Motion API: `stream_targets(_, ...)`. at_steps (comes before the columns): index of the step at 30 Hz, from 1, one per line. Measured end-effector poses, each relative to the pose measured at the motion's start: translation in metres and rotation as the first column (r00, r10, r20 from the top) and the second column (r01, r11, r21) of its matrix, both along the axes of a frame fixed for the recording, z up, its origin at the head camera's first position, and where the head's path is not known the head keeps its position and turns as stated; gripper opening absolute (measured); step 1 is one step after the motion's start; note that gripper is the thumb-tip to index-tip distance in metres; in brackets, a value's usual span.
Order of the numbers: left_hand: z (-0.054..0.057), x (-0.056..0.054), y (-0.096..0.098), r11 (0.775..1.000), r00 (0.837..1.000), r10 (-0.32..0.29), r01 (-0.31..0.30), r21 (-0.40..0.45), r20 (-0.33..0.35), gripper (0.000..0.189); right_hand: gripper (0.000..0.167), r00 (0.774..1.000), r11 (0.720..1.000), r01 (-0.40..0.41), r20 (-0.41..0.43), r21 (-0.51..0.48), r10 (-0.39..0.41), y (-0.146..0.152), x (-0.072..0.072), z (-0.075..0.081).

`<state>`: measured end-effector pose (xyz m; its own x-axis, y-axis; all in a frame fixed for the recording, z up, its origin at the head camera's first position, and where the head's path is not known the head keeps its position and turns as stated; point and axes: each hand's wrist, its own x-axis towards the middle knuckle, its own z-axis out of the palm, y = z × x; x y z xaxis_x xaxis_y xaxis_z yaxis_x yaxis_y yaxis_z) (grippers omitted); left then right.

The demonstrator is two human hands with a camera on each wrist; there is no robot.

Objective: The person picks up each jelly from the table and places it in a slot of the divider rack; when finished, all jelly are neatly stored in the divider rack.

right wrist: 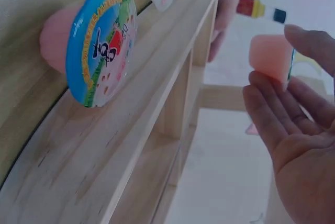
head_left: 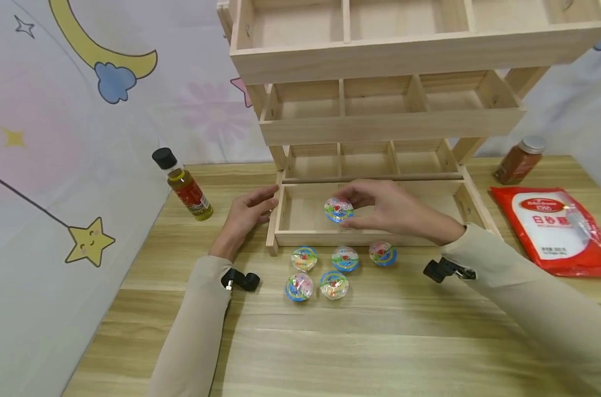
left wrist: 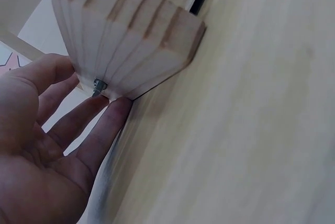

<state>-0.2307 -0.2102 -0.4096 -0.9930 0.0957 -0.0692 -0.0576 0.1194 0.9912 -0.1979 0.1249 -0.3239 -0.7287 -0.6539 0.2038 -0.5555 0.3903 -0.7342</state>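
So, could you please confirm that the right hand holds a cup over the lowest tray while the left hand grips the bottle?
Not quite: the left hand touches the rack, not the bottle, as the head view shows; the right hand does hold a cup over the lowest tray.

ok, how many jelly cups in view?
6. One jelly cup held in the right hand above the bottom tray. Five on the table: back-left cup, back-middle cup, back-right cup, near-left cup, near-right cup. The hand could hide others.

Seemingly a home; cartoon-print wall (head_left: 146,127); oil bottle (head_left: 188,190).
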Motion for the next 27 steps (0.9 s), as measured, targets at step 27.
stream_targets(27, -0.001, 0.000, 0.000, 1.000, 1.000, 0.000, 0.000, 0.010, 0.000, 0.046, 0.053, 0.991, 0.998, -0.014, 0.134, 0.054, 0.007, -0.057, -0.042, -0.009)
